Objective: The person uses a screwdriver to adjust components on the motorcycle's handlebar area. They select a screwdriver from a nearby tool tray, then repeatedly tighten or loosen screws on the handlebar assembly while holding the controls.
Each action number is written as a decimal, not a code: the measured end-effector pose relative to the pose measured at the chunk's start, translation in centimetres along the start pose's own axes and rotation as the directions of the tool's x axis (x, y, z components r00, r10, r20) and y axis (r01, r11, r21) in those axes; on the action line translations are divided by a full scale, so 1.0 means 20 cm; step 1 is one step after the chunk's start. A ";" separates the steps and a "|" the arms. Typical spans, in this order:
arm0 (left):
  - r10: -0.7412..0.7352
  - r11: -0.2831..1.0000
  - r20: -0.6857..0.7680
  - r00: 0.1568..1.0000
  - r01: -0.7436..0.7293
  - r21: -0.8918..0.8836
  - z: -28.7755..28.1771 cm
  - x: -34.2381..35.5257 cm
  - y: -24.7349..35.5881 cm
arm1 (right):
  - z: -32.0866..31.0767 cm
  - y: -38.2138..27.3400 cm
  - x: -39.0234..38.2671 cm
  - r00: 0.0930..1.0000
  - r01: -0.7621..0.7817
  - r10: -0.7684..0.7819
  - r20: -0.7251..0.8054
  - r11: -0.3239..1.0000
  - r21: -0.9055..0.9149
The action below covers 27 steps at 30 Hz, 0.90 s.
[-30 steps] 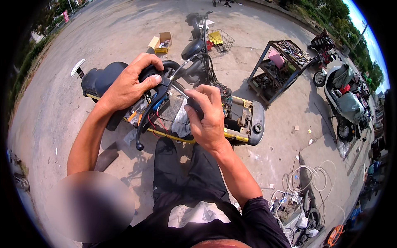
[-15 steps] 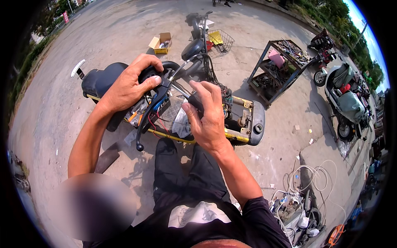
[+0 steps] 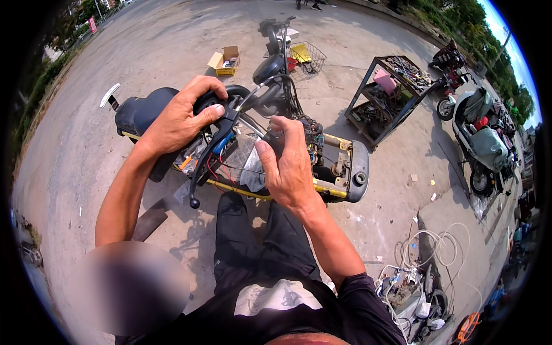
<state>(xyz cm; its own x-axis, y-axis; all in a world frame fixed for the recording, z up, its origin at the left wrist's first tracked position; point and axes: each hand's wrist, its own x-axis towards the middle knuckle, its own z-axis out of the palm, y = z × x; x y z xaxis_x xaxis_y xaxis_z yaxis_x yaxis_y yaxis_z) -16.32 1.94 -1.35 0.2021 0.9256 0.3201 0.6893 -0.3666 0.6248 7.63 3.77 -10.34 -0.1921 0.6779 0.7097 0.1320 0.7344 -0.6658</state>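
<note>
A partly stripped electric scooter [image 3: 339, 185] with a yellow frame stands in front of me, its wiring bared. My left hand [image 3: 187, 115] is closed round the black control housing on the handlebar. From there a black brake lever [image 3: 198, 172] with a ball end points down toward me. My right hand [image 3: 289, 167] is wrapped round the dark handle of a screwdriver [image 3: 251, 126]. Its silver shaft runs up and left to the lever's mount beside my left hand; its tip is too small to make out. A round black mirror [image 3: 268, 68] sits just beyond.
A metal tool cart [image 3: 374, 106] full of tools stands at the right, with a parked scooter [image 3: 489, 144] farther off. An open yellow box [image 3: 225, 62] and a wire basket [image 3: 309, 57] lie beyond the scooter. White cables [image 3: 440, 244] and scrap litter the ground at lower right.
The fingers of my right hand have curled and shifted slightly round the screwdriver handle. My left hand stays in place on the handlebar.
</note>
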 end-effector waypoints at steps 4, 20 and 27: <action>0.013 1.000 0.005 1.000 -0.013 0.000 0.02 0.01 0.00 | 0.00 0.10 -0.04 0.988 -0.045 0.042 0.150 0.999 0.018; -0.023 1.000 -0.004 1.000 0.023 0.010 0.01 0.00 -0.01 | -0.02 0.10 -0.01 0.945 0.321 -0.316 0.080 0.944 -0.070; -0.096 0.995 0.014 0.995 0.096 -0.024 0.02 -0.02 -0.04 | -0.02 0.01 -0.03 0.991 -0.131 0.130 0.029 0.991 0.034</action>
<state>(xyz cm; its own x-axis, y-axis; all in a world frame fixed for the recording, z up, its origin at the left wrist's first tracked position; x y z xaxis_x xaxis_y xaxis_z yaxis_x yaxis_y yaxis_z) -16.75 1.81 -2.24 0.1449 0.9577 0.2488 0.6887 -0.2781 0.6696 8.07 3.41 -10.81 -0.2014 0.7665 0.6098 0.1228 0.6374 -0.7607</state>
